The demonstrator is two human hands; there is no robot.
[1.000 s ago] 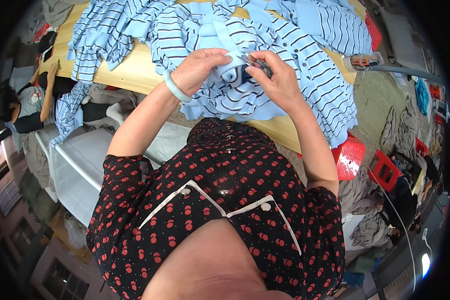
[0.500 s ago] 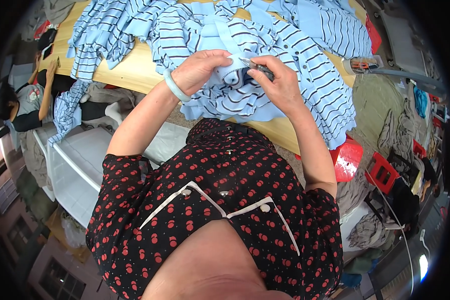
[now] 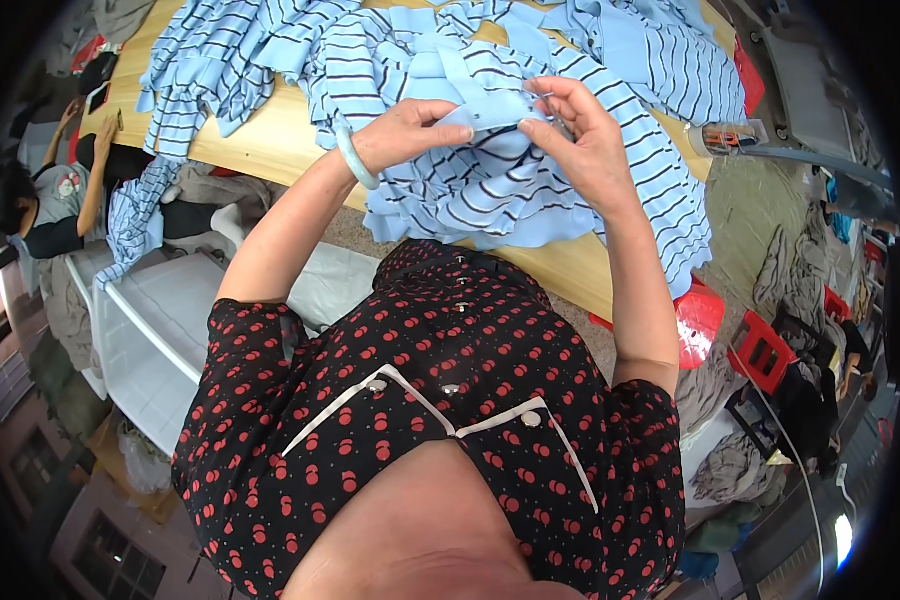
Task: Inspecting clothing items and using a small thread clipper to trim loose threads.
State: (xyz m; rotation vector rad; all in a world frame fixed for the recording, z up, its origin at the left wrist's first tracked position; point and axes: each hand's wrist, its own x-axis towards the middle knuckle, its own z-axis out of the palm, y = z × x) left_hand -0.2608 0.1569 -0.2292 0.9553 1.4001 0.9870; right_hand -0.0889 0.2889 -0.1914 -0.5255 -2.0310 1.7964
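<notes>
A light blue shirt with dark stripes (image 3: pixel 490 185) lies bunched before me on the table. My left hand (image 3: pixel 408 137) pinches one end of its plain blue button band (image 3: pixel 495 112) between thumb and fingers. At the band's other end, my right hand (image 3: pixel 585 150) grips the edge with thumb and fingertips. Small dark marks, likely buttons or holes, show on the band. A pair of thread snips (image 3: pixel 562 122) sits inside the right hand, mostly hidden by the fingers. A pale bangle (image 3: pixel 354 160) circles my left wrist.
More striped shirts (image 3: pixel 210 75) cover the wooden table (image 3: pixel 245 148). A container of small tools (image 3: pixel 725 138) is at its right edge. Red stools (image 3: pixel 763 350) stand lower right, a white plastic bin (image 3: pixel 155 335) lower left. Another person (image 3: pixel 65 205) sits at the far left.
My right hand has moved slightly right and up, its fingers now on the band. The snips, whose tip was at the band, have drawn back into that hand. The band is stretched flatter.
</notes>
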